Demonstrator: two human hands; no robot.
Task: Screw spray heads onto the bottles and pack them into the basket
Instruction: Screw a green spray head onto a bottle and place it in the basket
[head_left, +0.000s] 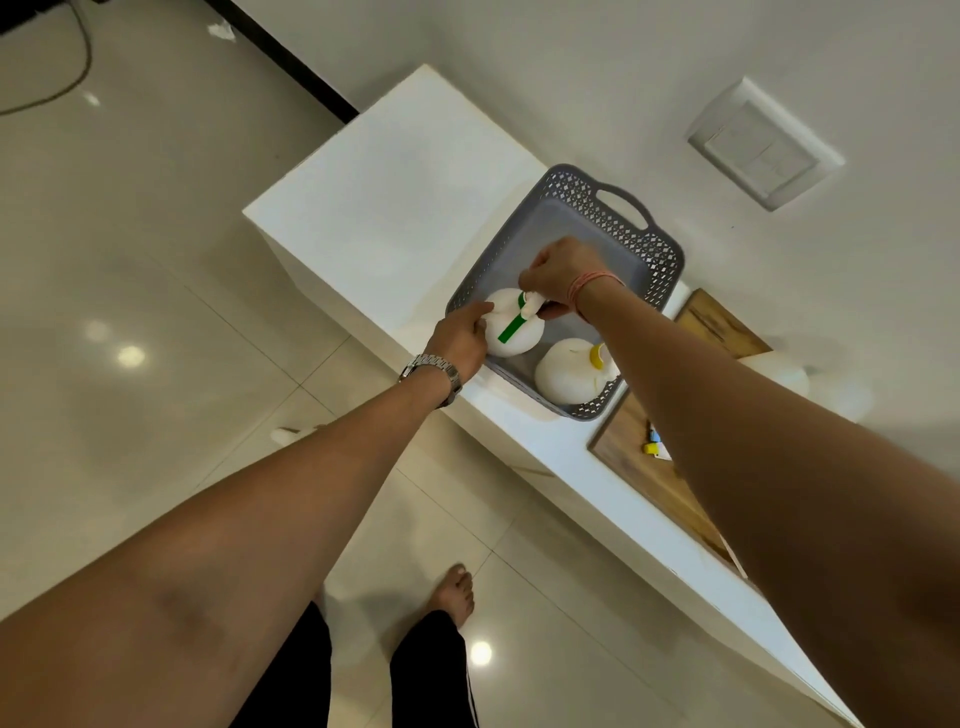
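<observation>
Round white plastic bottle with green spray head (511, 332) sits in grey perforated basket (662, 260) on white worktop (395, 197). My left hand (462, 343) clasps its side; right hand (558, 273) pinches the head. I judge: seat upright, release gently.

My feed is bright and evenly lit, with round lamp glare spots on the glossy floor (130, 356) and the white tabletop (395, 197) nearly blown out. Shadows stay soft. I see strong wide-angle bending toward the edges, where the forearms look stretched and slightly soft.
</observation>
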